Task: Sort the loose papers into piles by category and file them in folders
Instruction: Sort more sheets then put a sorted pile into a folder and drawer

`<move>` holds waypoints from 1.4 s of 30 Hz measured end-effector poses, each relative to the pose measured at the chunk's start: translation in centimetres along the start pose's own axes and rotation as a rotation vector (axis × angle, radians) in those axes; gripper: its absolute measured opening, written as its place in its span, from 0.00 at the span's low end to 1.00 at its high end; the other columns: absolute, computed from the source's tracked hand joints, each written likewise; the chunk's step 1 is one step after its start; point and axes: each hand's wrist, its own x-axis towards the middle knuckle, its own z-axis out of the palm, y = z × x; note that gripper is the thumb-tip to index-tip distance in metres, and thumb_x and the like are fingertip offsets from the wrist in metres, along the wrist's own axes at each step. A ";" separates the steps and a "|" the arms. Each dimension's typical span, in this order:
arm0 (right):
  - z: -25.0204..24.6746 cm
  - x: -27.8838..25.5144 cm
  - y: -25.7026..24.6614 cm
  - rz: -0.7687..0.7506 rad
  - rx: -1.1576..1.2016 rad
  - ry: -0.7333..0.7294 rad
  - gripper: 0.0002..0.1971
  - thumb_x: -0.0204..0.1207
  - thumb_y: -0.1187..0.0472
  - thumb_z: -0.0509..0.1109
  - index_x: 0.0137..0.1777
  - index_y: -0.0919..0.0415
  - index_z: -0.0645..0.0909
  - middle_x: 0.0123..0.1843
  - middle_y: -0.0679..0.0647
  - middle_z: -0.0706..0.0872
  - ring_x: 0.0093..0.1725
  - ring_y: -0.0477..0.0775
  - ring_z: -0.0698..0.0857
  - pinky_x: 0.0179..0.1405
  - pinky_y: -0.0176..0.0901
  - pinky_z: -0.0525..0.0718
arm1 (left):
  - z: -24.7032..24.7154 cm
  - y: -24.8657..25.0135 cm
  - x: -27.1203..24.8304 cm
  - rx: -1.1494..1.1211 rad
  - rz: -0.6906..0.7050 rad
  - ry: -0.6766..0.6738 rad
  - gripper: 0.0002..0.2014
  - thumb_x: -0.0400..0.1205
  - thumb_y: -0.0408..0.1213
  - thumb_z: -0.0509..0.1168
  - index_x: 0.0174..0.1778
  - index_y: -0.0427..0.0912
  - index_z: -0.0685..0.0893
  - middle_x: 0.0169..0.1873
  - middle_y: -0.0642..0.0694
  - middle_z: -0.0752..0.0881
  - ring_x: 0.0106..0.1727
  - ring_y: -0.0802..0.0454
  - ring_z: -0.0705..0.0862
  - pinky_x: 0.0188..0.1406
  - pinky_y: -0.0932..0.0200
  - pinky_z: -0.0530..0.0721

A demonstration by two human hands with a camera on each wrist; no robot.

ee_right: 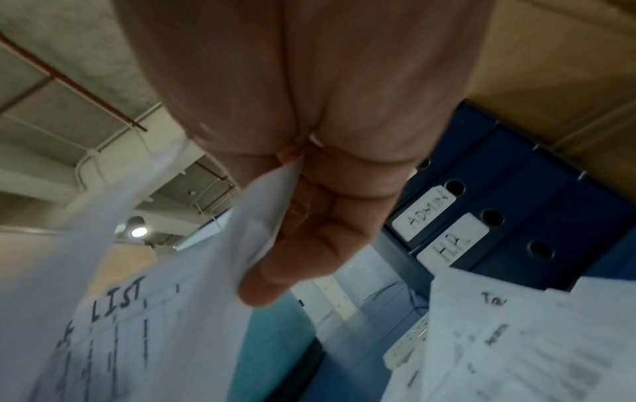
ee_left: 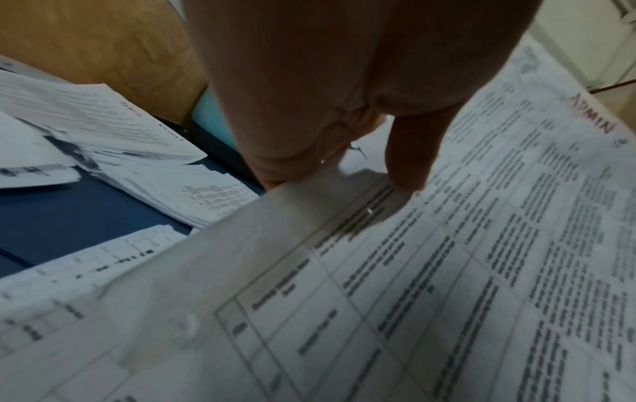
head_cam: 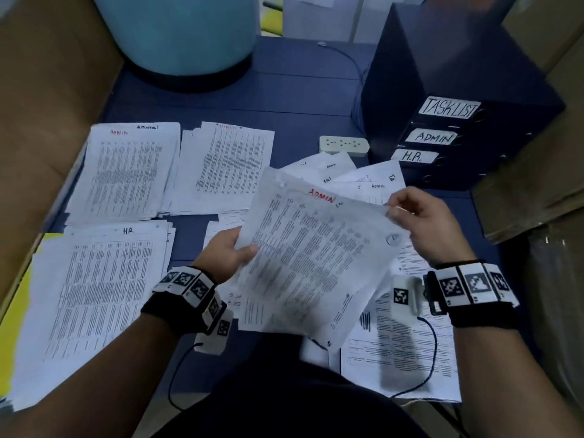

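I've got the ADMIN sheet (head_cam: 316, 248) lifted over the worktop (head_cam: 284, 99) w/ both hands: left hand (head_cam: 229, 251) pinches its left edge, right hand (head_cam: 420, 222) its top-right corner, prob. to read the heading before dropping it on the admin pile (head_cam: 126, 172) far left.

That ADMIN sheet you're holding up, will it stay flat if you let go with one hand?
Probably not. The ADMIN sheet already bows between the left hand and right hand, so it looks thin and floppy. Its creased surface suggests it crumples easily; one-handed, the free end would likely droop.

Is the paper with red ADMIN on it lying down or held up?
Held up: the ADMIN sheet hangs above the desk, pinched by the left hand and right hand.
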 end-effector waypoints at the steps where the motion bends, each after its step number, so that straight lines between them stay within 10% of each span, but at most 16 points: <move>1: 0.3 0.2 -0.2 0.001 0.059 0.012 0.10 0.78 0.70 0.70 0.39 0.54 0.81 0.38 0.51 0.84 0.38 0.46 0.78 0.42 0.40 0.74 | 0.3 0.2 -0.1 -0.019 0.014 -0.012 0.08 0.71 0.46 0.63 0.42 0.49 0.83 0.34 0.53 0.85 0.36 0.55 0.82 0.40 0.58 0.78; 6: 2.5 0.6 -0.4 0.093 0.400 0.120 0.14 0.79 0.73 0.67 0.50 0.50 0.80 0.38 0.51 0.83 0.32 0.47 0.78 0.31 0.36 0.74 | 0.2 0.0 -0.6 -0.147 -0.025 0.153 0.08 0.83 0.35 0.65 0.57 0.45 0.84 0.49 0.49 0.89 0.54 0.46 0.87 0.58 0.49 0.82; 10: 6.6 -1.0 0.9 0.202 0.262 -0.179 0.21 0.77 0.59 0.73 0.70 0.54 0.77 0.58 0.48 0.88 0.48 0.42 0.89 0.45 0.38 0.86 | -1.2 -1.0 -1.1 -0.331 -0.115 0.311 0.11 0.80 0.40 0.67 0.57 0.44 0.86 0.53 0.45 0.90 0.56 0.44 0.88 0.62 0.37 0.82; 14: 11.4 -3.1 0.7 0.258 0.153 -0.378 0.07 0.76 0.59 0.73 0.53 0.55 0.88 0.44 0.47 0.92 0.42 0.47 0.91 0.38 0.42 0.87 | -2.5 -1.7 -1.9 -0.365 -0.159 0.418 0.07 0.83 0.31 0.64 0.51 0.44 0.86 0.47 0.47 0.90 0.51 0.45 0.88 0.57 0.41 0.85; 19: 14.7 -1.6 1.6 0.329 0.067 -0.279 0.15 0.72 0.54 0.72 0.59 0.54 0.85 0.51 0.48 0.90 0.49 0.54 0.88 0.50 0.53 0.85 | -5.1 -5.4 -3.3 -0.172 -0.210 0.442 0.06 0.82 0.32 0.63 0.50 0.42 0.85 0.46 0.45 0.89 0.50 0.43 0.87 0.54 0.43 0.85; 23: 16.3 0.6 0.9 0.425 0.016 -0.258 0.05 0.74 0.72 0.66 0.41 0.63 0.77 0.31 0.57 0.78 0.33 0.55 0.77 0.35 0.46 0.76 | -8.5 -8.6 -3.7 -0.091 -0.347 0.469 0.05 0.78 0.26 0.63 0.46 0.37 0.82 0.44 0.34 0.87 0.48 0.34 0.86 0.46 0.39 0.87; 28: 19.0 5.3 -0.8 0.380 -0.057 -0.197 0.06 0.73 0.71 0.68 0.37 0.63 0.78 0.34 0.58 0.81 0.37 0.58 0.81 0.39 0.54 0.82 | -14.8 -10.7 -2.1 -0.006 -0.337 0.592 0.08 0.76 0.24 0.65 0.49 0.36 0.81 0.46 0.36 0.85 0.47 0.40 0.82 0.46 0.47 0.82; 33: 21.7 11.5 -3.5 0.330 -0.062 -0.072 0.12 0.75 0.68 0.70 0.58 0.65 0.84 0.53 0.59 0.89 0.52 0.61 0.86 0.57 0.57 0.85 | -21.9 -11.6 1.8 0.075 -0.340 0.696 0.11 0.78 0.26 0.65 0.56 0.29 0.78 0.49 0.34 0.84 0.49 0.39 0.82 0.45 0.53 0.75; 42: 25.5 21.2 -5.5 0.352 -0.178 -0.017 0.14 0.76 0.67 0.72 0.61 0.65 0.85 0.59 0.62 0.88 0.50 0.56 0.82 0.47 0.44 0.78 | -30.4 -17.0 10.7 0.094 -0.498 0.780 0.15 0.76 0.31 0.68 0.57 0.35 0.76 0.55 0.32 0.83 0.53 0.34 0.83 0.52 0.45 0.81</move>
